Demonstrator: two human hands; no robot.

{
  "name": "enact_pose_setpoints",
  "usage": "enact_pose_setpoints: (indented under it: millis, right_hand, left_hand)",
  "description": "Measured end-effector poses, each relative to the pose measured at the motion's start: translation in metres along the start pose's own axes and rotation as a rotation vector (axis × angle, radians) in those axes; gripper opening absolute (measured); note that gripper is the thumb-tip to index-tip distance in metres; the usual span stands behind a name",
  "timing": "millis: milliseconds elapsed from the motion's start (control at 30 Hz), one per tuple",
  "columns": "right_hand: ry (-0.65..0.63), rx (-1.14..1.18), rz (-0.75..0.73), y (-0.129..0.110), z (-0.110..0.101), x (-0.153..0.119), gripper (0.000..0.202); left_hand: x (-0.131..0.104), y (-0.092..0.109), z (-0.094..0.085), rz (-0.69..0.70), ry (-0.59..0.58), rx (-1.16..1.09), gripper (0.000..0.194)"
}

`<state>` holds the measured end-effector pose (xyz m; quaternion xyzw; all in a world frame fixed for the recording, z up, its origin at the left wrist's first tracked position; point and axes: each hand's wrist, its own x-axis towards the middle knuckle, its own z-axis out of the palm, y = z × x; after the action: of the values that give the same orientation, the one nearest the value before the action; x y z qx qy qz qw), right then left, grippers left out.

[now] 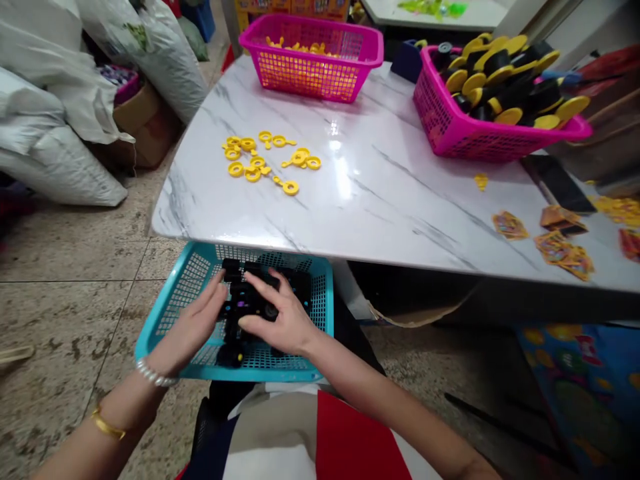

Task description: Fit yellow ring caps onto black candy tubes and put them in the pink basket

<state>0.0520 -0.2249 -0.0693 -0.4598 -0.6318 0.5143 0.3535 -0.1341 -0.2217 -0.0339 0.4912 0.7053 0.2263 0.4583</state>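
Observation:
A turquoise plastic basket (157, 317) rests on my lap, against the table's front edge. Inside it lies a pile of small black cylindrical pieces (230, 355), some with coloured dots. My left hand (203, 317) is flat with its fingers stretched out, its fingertips against the left side of the pile. Over the middle of the pile, my right hand (280, 317) spreads its thumb and fingers, touching the black pieces from above. Neither hand grips a piece as far as I can see. The pieces under my right palm are hidden.
Yellow ring-shaped pieces (253, 162) lie scattered on the marble-patterned table (380, 200). Behind them stands a pink basket (313, 73) of yellow parts. Another pink basket (470, 137) holds black and yellow pieces. Small printed pieces (555, 247) lie at right; white sacks (45, 140) stand left.

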Motion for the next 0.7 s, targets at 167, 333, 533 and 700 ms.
enact_pose_setpoints:
  millis: [167,333,533,700]
  right_hand:
    - [-0.120,-0.030,-0.150,-0.003,-0.031,-0.010,0.056]
    - [0.373,0.045,0.104,0.036,-0.117,-0.020,0.019]
    - [0.854,0.084,0.397,0.109,-0.232,-0.052,0.012]
    - [0.998,0.214,0.507,0.136,-0.272,-0.066,0.015]
  left_hand:
    - [-0.001,0.013,-0.012,0.144,0.109,0.477,0.059]
    - [0.009,0.067,0.067,0.566,-0.158,0.411,0.041]
    - [0.011,0.113,0.165,0.680,-0.495,0.760,0.041]
    - [0.004,0.084,0.171,0.427,-0.586,1.140,0.059]
